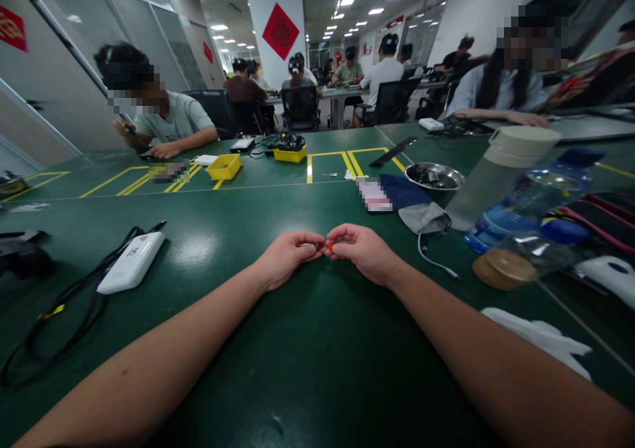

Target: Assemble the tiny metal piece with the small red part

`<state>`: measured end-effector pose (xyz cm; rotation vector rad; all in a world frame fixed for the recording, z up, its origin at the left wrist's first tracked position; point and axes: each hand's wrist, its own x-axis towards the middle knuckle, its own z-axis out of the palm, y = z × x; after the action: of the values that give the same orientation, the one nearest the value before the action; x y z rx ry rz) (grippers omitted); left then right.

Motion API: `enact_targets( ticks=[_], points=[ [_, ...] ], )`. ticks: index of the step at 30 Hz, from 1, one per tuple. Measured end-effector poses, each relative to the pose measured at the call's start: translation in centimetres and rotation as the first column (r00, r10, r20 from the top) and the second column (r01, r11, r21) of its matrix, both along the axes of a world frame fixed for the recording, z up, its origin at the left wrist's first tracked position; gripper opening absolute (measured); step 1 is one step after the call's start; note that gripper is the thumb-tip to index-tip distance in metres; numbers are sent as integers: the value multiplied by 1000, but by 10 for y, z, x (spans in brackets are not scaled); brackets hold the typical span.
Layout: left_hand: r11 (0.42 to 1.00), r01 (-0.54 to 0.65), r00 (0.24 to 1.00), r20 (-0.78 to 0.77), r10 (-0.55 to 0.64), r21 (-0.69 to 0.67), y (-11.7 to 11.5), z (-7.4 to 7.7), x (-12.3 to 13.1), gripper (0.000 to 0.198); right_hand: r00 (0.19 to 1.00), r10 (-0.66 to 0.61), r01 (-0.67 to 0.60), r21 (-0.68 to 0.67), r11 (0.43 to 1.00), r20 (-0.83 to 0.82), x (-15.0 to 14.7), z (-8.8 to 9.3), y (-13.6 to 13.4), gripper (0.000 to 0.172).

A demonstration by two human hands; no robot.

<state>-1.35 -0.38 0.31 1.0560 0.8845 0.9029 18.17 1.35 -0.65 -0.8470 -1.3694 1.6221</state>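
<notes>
Head view, the only view. Left hand (288,257): thumb and fingers closed in a pinch on a small dark-red piece (319,245). Right hand (366,251): thumb and forefinger closed on a small orange-red object (330,244). The fingertips of both hands nearly meet, with these items between them above the middle of a dark-green tabletop (238,368). Whether the two form one part or are separate cannot be told; they are too small and partly covered by the fingers.

Beside the left forearm: a white rectangular device marked "15" (132,263), lying flat next to a looped black cable (94,296). Beyond the hands: a yellow plastic tray (224,168) and a second yellow plastic tray (290,155), the latter loaded with black cabling (288,139).

Right of the hands: a navy-and-grey cloth pouch (421,215) with a white cable (436,261) near it, and a shiny metal bowl (434,186). Further right: a translucent bottle with a cream lid (489,177), a clear blue-capped bottle (533,193) and a clear bottle with brown contents (503,267). A crumpled white glove-like item (536,334) lies by the right forearm.

Across the table sits a person in a pale green shirt (176,118).
</notes>
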Motion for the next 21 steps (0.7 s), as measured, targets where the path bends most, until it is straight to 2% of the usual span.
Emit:
enact_targets(
  ticks=[6,10,15,21],
  points=[
    [996,-28,998,-56,33,85,-3,2,1,15,999,-4,3,8,1000,41,-3,2,-2,27],
    [977,27,984,-177,11,213,-4,-1,2,19,997,8,-10,25,1000,76,-3,4,-3,29],
    [937,52,946,-318,64,345,-2,-4,1,19,997,2,-9,82,997,81,-2,4,-3,27],
    [925,48,933,-347,92,377,-2,-4,0,16,996,-7,-1,87,996,92,-3,8,-4,26]
  ],
)
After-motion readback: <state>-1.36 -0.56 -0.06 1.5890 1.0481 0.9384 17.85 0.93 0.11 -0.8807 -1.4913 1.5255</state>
